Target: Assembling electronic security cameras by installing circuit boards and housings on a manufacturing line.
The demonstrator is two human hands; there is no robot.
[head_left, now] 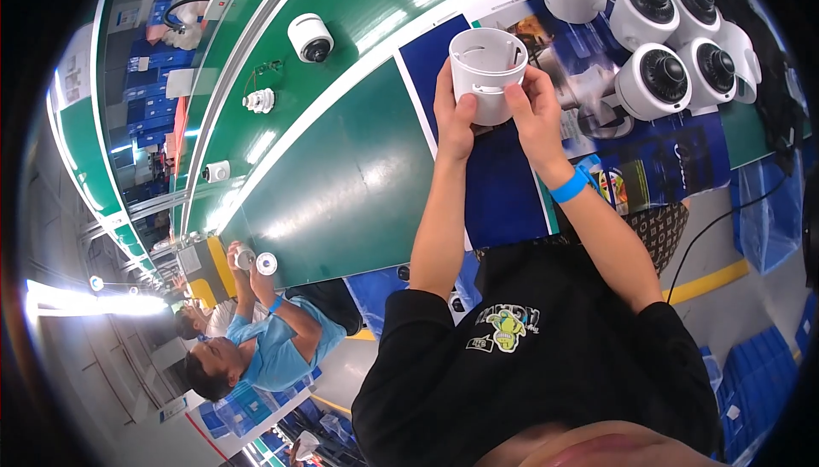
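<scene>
Over the blue-and-white printed sheet, a white, round-walled plastic housing is held between two bare hands; whether its base touches the sheet cannot be told. To the sheet's left, a broad stretch of glossy dark-green tabletop gives room, bounded by a pale straight strip on the far side and the table's near edge by the person's body. Room is tighter on the right, where a cluster of white, round-bodied cameras with black domes crowds the sheet's far corner, near the right hand yet apart from it.

The left hand grasps the housing's left wall, thumb on its front; the right hand, above a bright-blue wristband, grasps the right wall likewise. The housing's open mouth faces up and toward the person, showing a thin round rim, a smooth hollow inside with a small dark mark at right, and a slim raised detail across the front between the thumbs.
</scene>
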